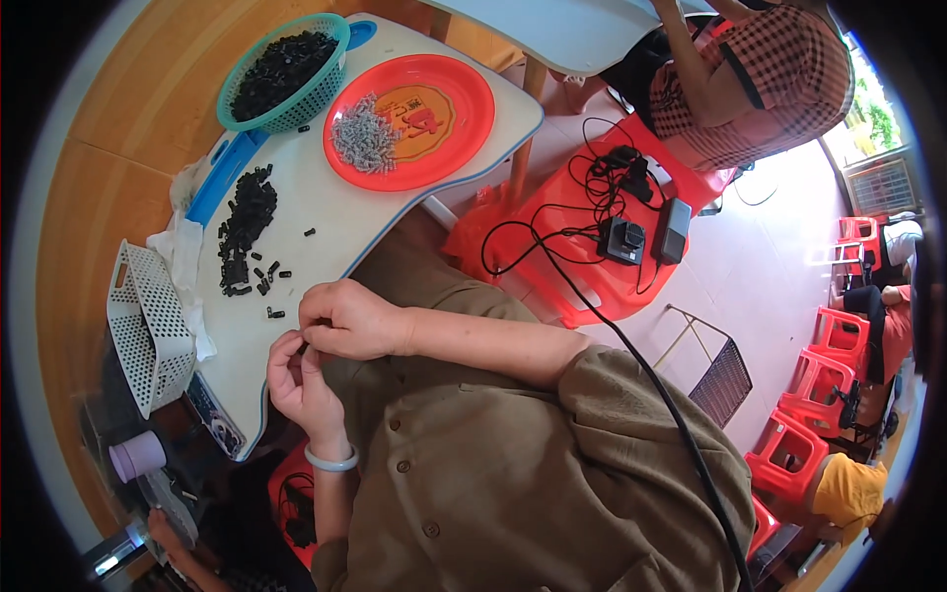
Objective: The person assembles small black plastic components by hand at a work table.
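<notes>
Black pieces (251, 209) are lying on the surface (314, 271).
Near — left hand (304, 393) and right hand (360, 318) are meeting, fingers curled, hold unclear.

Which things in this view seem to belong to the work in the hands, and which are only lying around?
Likely in the work:
small black cylindrical pieces, loose on the white table
small grey pieces
red round tray under them
teal basket of black pieces

Probably just lying about:
lilac cup
white perforated basket
black cables on the red stool
</notes>
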Tool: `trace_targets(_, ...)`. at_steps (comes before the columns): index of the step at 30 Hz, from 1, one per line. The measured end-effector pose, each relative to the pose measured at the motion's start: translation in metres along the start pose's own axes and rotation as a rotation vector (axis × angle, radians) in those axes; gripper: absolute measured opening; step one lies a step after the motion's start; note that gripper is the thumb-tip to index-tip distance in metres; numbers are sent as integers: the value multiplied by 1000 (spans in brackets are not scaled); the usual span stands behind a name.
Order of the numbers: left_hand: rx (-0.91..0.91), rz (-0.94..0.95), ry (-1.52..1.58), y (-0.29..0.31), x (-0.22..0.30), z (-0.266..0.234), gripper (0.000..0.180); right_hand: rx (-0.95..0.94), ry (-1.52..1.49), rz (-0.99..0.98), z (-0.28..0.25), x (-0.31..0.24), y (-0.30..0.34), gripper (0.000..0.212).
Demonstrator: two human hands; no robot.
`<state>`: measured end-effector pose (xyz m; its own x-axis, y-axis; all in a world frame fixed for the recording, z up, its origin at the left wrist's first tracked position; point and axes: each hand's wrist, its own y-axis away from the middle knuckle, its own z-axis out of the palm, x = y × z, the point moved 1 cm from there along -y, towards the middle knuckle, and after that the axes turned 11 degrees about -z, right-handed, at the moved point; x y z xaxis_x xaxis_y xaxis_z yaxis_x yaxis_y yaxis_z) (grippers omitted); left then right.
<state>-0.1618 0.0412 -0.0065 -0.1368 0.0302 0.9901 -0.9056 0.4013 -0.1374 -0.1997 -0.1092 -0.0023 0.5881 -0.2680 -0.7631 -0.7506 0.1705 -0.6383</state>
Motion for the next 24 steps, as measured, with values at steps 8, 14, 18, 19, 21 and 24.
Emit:
trace_targets(8, -14, 111, -30, 15, 14, 8, 16, -35, -640, 449, 2, -5, 15, 13)
trace_targets(14, 31, 112, -125, 30, 37, -2, 12, -122, -871, 507, 9, -21, 19, 13)
trace_targets(18, 39, 416, -365, 32, 68, -7, 17, -28, -888, 578, 10, -55, 13, 17)
trace_targets(19, 53, 428, -354, 35, 73, -9, 18, 17, -952, 561, 11, -64, 10, 14)
trace_targets(21, 42, 462, -348, 42, 79, -18, 22, -44, -928, 539, 11, -79, 8, 11)
trace_targets(24, 24, 606, -288, 46, 88, -21, 25, -73, -947, 508, 17, -93, 4, 10)
